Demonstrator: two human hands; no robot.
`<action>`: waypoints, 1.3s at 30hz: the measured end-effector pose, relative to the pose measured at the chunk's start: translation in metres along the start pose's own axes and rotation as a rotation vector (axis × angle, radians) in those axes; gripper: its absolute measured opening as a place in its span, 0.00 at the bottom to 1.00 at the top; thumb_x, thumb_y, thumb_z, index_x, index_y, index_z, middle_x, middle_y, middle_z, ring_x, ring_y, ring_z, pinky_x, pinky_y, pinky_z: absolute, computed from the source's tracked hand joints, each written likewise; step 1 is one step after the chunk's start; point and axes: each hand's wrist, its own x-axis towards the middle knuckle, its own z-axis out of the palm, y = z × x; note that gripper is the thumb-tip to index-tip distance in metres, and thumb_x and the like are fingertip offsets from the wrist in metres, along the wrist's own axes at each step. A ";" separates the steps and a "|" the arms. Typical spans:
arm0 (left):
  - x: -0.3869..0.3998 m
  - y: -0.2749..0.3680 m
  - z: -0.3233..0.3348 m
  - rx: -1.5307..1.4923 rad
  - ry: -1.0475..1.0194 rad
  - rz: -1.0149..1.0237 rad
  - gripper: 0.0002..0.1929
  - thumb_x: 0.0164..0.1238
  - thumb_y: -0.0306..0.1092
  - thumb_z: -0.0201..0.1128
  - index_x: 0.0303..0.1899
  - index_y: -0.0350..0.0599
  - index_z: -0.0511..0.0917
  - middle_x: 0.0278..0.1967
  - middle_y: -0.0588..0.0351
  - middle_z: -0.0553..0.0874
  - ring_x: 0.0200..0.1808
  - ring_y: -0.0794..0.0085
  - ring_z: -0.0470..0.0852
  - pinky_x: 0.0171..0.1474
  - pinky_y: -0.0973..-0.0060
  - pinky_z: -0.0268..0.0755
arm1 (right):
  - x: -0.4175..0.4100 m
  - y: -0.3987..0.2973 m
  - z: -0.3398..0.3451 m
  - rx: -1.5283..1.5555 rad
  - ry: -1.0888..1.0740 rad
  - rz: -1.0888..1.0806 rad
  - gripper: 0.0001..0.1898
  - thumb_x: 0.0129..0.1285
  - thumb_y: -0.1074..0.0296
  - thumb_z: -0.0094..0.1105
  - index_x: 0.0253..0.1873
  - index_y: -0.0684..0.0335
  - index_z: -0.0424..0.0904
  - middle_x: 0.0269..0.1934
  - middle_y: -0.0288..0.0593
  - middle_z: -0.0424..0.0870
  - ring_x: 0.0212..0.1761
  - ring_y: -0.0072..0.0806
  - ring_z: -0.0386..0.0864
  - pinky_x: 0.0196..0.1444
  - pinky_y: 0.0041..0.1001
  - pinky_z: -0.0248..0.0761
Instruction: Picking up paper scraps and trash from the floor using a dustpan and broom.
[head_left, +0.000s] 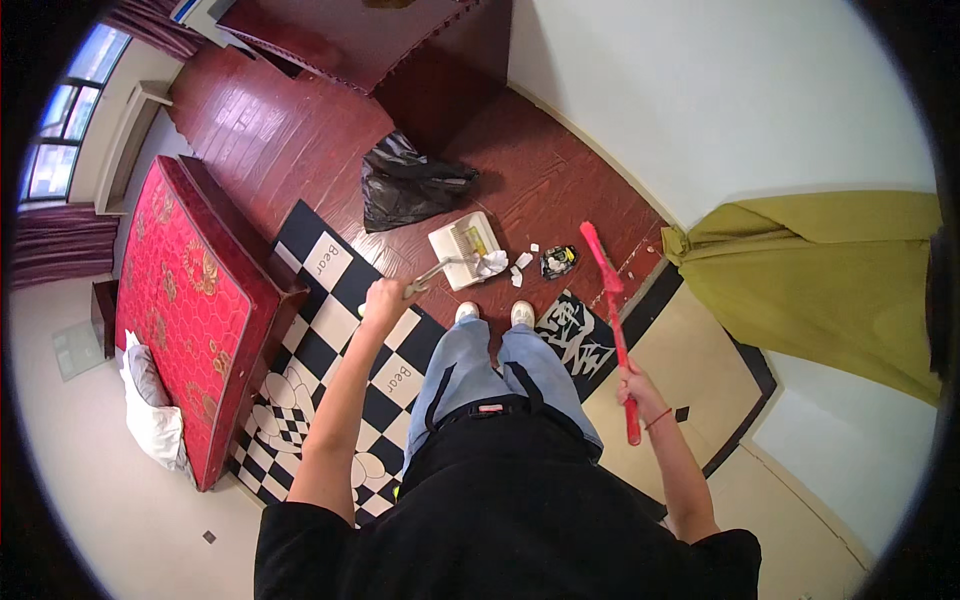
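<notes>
My left hand (387, 303) is closed around the handle of a pale long-handled dustpan (454, 237), whose pan lies on the wooden floor with crumpled white paper (491, 262) and something yellow-green in it. In my right hand (640, 390) is a red broom (615, 322), gripped near the handle's end, its red bristle head pointing away from me, right of the litter. Small white paper scraps (521, 260) and a crumpled black, yellow-marked wrapper (559, 262) lie on the floor between the pan and the broom head.
A black plastic bag (409, 184) lies beyond the dustpan. A checkered mat (375, 337) and a red mattress (199, 300) are at left. A dark red cabinet (442, 82) stands ahead. At right are a small patterned mat (576, 334) and a green curtain (817, 277) by the wall.
</notes>
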 end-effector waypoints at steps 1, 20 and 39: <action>-0.009 -0.004 -0.004 -0.038 0.018 -0.021 0.13 0.55 0.45 0.66 0.40 0.53 0.83 0.25 0.47 0.83 0.29 0.53 0.83 0.34 0.60 0.74 | -0.007 -0.001 0.016 0.078 -0.041 0.053 0.03 0.73 0.61 0.42 0.48 0.44 0.62 0.17 0.28 0.60 0.11 0.16 0.60 0.13 0.18 0.57; -0.047 -0.098 0.008 -0.102 -0.103 -0.029 0.16 0.50 0.47 0.70 0.39 0.51 0.84 0.27 0.50 0.85 0.31 0.56 0.83 0.37 0.63 0.75 | -0.031 -0.015 0.090 0.406 -0.063 0.200 0.02 0.72 0.60 0.46 0.46 0.43 0.66 0.22 0.30 0.62 0.15 0.13 0.57 0.15 0.12 0.54; -0.026 -0.112 0.010 0.070 -0.153 0.012 0.16 0.53 0.50 0.67 0.41 0.54 0.83 0.26 0.49 0.84 0.30 0.55 0.84 0.35 0.61 0.77 | -0.045 -0.030 0.221 0.341 -0.522 0.528 0.12 0.72 0.61 0.45 0.58 0.41 0.65 0.21 0.30 0.62 0.15 0.11 0.56 0.14 0.11 0.49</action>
